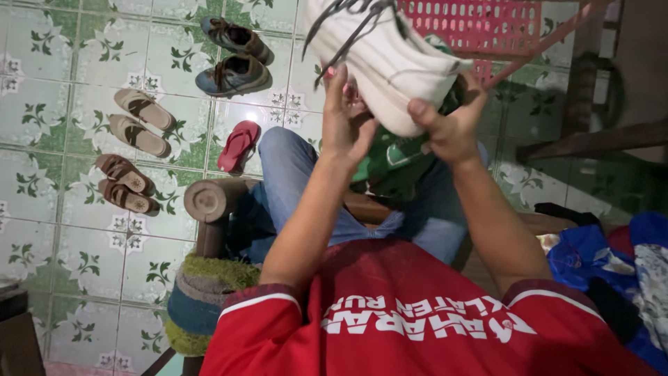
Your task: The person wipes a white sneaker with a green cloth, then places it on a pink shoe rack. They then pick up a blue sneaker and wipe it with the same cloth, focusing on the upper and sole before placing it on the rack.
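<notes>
Both hands hold up the white cloth sneaker with dark laces. The left hand and right hand should grip firmly so it stays steady.

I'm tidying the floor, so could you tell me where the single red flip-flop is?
The red flip-flop lies on the tiled floor, left of the person's knee, below the blue shoes.

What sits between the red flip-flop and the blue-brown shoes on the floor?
Nothing: in the head view only bare patterned tile separates the red flip-flop from the blue-brown shoes.
</notes>
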